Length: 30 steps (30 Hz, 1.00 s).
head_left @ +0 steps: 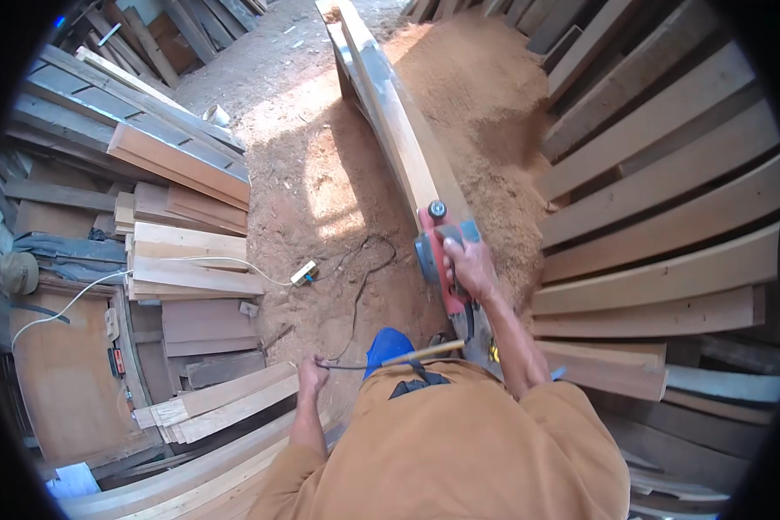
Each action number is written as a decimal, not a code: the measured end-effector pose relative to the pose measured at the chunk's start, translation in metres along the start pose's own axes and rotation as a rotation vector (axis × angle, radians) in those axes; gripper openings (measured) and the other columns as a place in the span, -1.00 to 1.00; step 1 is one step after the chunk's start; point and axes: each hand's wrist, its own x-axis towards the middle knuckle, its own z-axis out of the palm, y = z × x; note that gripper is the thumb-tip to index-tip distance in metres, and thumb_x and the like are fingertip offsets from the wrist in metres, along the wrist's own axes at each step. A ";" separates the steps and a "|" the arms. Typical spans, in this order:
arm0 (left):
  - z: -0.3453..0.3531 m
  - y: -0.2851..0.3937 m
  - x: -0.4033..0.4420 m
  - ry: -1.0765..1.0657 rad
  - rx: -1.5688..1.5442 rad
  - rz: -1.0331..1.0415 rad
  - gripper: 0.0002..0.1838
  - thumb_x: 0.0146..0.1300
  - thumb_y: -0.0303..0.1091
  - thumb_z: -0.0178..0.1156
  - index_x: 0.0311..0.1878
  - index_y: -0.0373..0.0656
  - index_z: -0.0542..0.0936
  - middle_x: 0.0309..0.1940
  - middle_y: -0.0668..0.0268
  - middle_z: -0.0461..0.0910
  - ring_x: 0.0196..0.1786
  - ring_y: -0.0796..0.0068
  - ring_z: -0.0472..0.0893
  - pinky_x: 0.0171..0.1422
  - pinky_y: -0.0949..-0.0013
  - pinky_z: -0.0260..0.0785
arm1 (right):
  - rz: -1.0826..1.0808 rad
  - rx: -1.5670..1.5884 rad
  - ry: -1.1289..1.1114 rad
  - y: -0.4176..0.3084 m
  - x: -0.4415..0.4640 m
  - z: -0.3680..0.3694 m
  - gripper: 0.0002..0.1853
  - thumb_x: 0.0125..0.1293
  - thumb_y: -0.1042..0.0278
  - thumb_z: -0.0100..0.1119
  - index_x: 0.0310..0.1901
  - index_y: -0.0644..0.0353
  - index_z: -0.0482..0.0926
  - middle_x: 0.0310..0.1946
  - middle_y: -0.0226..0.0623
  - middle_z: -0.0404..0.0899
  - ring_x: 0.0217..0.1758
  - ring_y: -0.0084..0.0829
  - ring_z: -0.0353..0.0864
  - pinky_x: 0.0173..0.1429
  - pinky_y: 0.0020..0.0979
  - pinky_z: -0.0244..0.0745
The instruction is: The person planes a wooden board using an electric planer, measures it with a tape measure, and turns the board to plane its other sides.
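1. Head view: right hand (470, 267) is gripping the red power planer (448, 290), fingers wrapped; the planer is sitting at the near end of the long beam (407, 152). Only one hand is steadying it, so it could be twisting or gouging the wood if it snags.
2. Left hand (312, 374) is pinching a dark cord (345, 367) off to the side, near the waist. Slack there could be swinging into the planer and getting cut.
3. More dark cord is looping over the floor near the power strip (304, 273); a foot could be catching it and yanking the plug.
4. Loose sawdust (485, 78) is covering the floor; footing could be slipping.
5. The planer's body is hiding its underside; blade contact probably can't be judged.
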 end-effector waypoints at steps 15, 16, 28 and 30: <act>0.072 0.066 0.119 -0.283 -0.052 -0.063 -0.76 0.22 -0.26 0.32 -0.14 -0.19 0.74 -0.18 0.00 0.76 -0.08 0.12 0.76 0.05 0.15 0.57 | -0.146 -0.013 0.004 -0.070 0.220 0.038 -0.61 0.53 -0.01 0.12 -0.10 0.22 0.65 -0.51 -0.48 0.55 -0.53 -0.62 0.54 -0.45 -0.47 0.47; 0.068 0.076 0.131 -0.263 -0.074 -0.065 -0.75 0.23 -0.23 0.31 -0.14 -0.20 0.73 -0.20 0.00 0.76 -0.09 0.12 0.76 0.05 0.15 0.57 | -0.165 -0.059 0.005 -0.092 0.249 0.042 -0.60 0.52 -0.02 0.12 -0.14 0.22 0.67 -0.52 -0.47 0.57 -0.52 -0.60 0.57 -0.44 -0.45 0.50; 0.019 0.220 0.167 -0.349 -0.037 -0.015 -0.69 0.29 -0.18 0.30 -0.10 -0.24 0.68 -0.26 0.01 0.74 -0.16 0.12 0.72 -0.01 0.09 0.52 | -0.130 0.046 -0.121 -0.167 0.404 0.059 -0.58 0.52 -0.10 0.17 -0.29 0.13 0.59 -0.55 -0.49 0.54 -0.56 -0.61 0.54 -0.50 -0.50 0.47; 0.044 0.191 0.157 -0.406 -0.064 -0.012 -0.69 0.28 -0.18 0.31 -0.10 -0.25 0.67 -0.25 0.01 0.74 -0.14 0.12 0.73 0.01 0.08 0.52 | -0.116 0.022 -0.120 -0.145 0.375 0.053 -0.56 0.50 -0.10 0.17 -0.23 0.19 0.58 -0.55 -0.46 0.53 -0.57 -0.59 0.53 -0.50 -0.47 0.47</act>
